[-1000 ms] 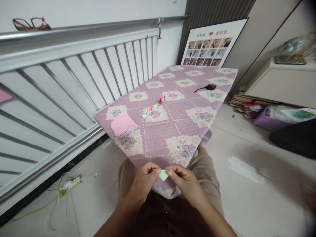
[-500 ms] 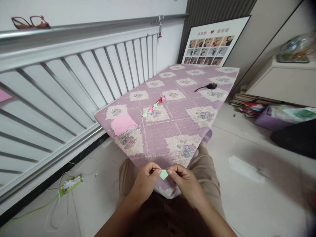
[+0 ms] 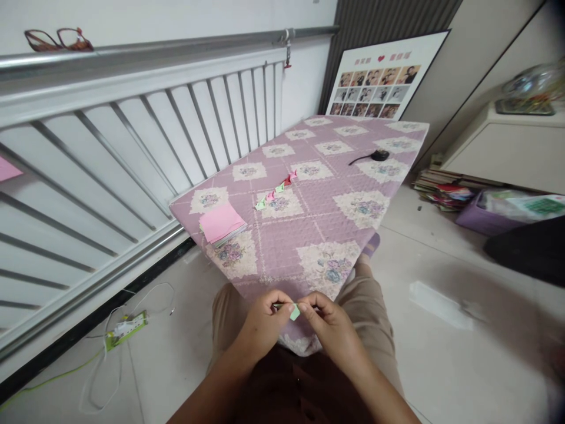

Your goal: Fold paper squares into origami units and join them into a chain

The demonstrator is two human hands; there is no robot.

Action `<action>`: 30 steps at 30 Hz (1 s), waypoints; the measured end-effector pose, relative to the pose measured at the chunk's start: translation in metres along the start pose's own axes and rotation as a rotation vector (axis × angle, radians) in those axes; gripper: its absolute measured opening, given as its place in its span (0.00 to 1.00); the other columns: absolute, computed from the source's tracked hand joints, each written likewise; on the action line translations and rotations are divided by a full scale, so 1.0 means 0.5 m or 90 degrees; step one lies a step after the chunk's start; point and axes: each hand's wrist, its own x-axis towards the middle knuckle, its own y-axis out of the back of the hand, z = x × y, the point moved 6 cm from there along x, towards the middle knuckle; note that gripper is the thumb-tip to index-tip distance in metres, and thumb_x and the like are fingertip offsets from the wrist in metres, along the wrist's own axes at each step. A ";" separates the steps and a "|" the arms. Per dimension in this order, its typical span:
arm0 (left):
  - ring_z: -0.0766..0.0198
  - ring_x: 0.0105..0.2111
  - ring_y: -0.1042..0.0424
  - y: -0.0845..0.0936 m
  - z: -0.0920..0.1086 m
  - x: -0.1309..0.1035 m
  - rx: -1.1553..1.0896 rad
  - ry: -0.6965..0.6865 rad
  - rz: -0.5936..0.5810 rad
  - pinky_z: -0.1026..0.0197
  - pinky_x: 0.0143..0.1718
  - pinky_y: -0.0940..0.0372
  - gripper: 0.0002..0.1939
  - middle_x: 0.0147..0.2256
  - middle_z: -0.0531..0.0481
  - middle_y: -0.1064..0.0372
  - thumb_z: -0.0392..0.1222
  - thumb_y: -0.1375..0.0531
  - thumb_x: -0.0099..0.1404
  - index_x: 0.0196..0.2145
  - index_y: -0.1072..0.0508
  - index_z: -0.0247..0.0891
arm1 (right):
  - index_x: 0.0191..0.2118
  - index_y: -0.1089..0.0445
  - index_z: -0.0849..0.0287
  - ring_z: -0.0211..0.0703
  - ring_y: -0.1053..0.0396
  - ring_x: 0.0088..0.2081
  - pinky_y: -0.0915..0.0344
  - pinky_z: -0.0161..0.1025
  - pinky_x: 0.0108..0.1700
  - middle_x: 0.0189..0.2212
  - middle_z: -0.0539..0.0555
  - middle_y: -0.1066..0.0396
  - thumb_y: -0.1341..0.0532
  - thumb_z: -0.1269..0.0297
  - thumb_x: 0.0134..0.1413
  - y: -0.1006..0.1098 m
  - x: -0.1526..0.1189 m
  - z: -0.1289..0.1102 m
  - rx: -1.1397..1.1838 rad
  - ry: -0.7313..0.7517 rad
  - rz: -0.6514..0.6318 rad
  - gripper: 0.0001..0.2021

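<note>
A small folded piece of light green paper is pinched between both hands near the front corner of the table. My left hand closes on its left side, thumb and fingertips pressed together. My right hand grips the right side in the same way. Part of the paper is hidden behind the thumbs. Farther off on the purple floral tablecloth lies a stack of paper sheets, pink on top. To its right runs a slanting row of several small folded paper pieces in green, pink and red.
A black object with a thin tail rests on the table's far right. The white radiator borders the table's left side, with glasses above it. A power strip with cables lies on the floor at left.
My left thumb has slid a little to the right over the green paper, so less of it shows. Both hands keep their hold at nearly the same spot.
</note>
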 end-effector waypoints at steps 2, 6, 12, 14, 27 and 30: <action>0.66 0.27 0.38 -0.002 -0.003 -0.001 0.011 -0.010 0.006 0.65 0.30 0.43 0.07 0.24 0.53 0.34 0.41 0.45 0.57 0.26 0.30 0.37 | 0.29 0.30 0.56 0.41 0.35 0.31 0.38 0.35 0.35 0.27 0.51 0.32 0.42 0.50 0.54 -0.004 0.000 -0.006 -0.002 0.012 -0.007 0.14; 0.66 0.27 0.38 -0.001 0.003 -0.003 0.038 -0.057 0.018 0.65 0.31 0.43 0.07 0.25 0.53 0.35 0.40 0.45 0.58 0.26 0.31 0.37 | 0.27 0.31 0.57 0.39 0.37 0.30 0.39 0.35 0.33 0.25 0.50 0.34 0.43 0.50 0.54 -0.010 0.000 -0.011 0.008 0.004 -0.016 0.15; 0.63 0.32 0.33 0.004 -0.005 0.004 -0.018 -0.026 -0.054 0.63 0.36 0.40 0.09 0.30 0.51 0.29 0.41 0.46 0.60 0.32 0.26 0.38 | 0.27 0.32 0.58 0.37 0.41 0.26 0.42 0.34 0.29 0.23 0.48 0.36 0.41 0.49 0.52 -0.003 0.002 0.015 0.065 -0.063 0.012 0.16; 0.62 0.33 0.32 0.007 -0.017 0.008 -0.040 0.000 -0.055 0.62 0.37 0.39 0.11 0.31 0.50 0.28 0.41 0.46 0.60 0.36 0.25 0.38 | 0.27 0.30 0.58 0.36 0.41 0.25 0.42 0.33 0.28 0.22 0.47 0.35 0.41 0.49 0.51 -0.003 0.005 0.025 0.084 -0.079 -0.001 0.16; 0.63 0.31 0.29 -0.002 -0.054 0.033 -0.051 0.059 -0.017 0.61 0.37 0.37 0.15 0.32 0.50 0.27 0.39 0.47 0.61 0.44 0.26 0.38 | 0.30 0.34 0.58 0.34 0.46 0.21 0.47 0.33 0.24 0.19 0.44 0.41 0.40 0.46 0.50 -0.022 0.014 0.079 0.186 -0.154 0.002 0.17; 0.64 0.29 0.30 -0.008 -0.071 0.041 -0.074 0.065 -0.025 0.62 0.35 0.37 0.15 0.30 0.51 0.29 0.38 0.47 0.61 0.44 0.28 0.37 | 0.35 0.33 0.58 0.35 0.43 0.23 0.45 0.33 0.26 0.22 0.46 0.38 0.41 0.48 0.51 -0.021 0.013 0.077 0.169 -0.128 -0.022 0.16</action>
